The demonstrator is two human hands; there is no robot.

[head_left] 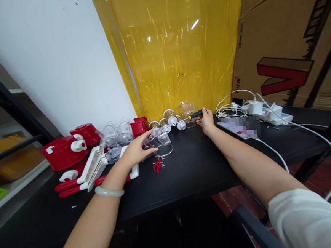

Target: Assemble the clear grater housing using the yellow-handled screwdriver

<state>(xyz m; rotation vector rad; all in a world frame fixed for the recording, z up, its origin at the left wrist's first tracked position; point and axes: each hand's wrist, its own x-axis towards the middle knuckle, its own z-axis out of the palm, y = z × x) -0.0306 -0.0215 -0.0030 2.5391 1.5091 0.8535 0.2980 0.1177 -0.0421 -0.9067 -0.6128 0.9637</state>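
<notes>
In the head view my left hand (140,147) is closed around a clear plastic container (164,150) just above the black tabletop. My right hand (207,121) grips a screwdriver (197,114) by its dark handle with a yellow collar. Its thin shaft points left and reaches the clear container; whether the tip touches a screw I cannot see. Below the container lie small red parts (157,165) with several screws. Behind, against the yellow sheet, are several perforated metal drums with white ends (170,118) and another clear container (185,108).
On the left are red housings (61,152), red-and-white handles (91,166) and clear plastic parts (117,133). A phone (234,129) lies at the right, by a white power strip (278,118) with chargers and looping cables. A cardboard box (282,42) stands behind it.
</notes>
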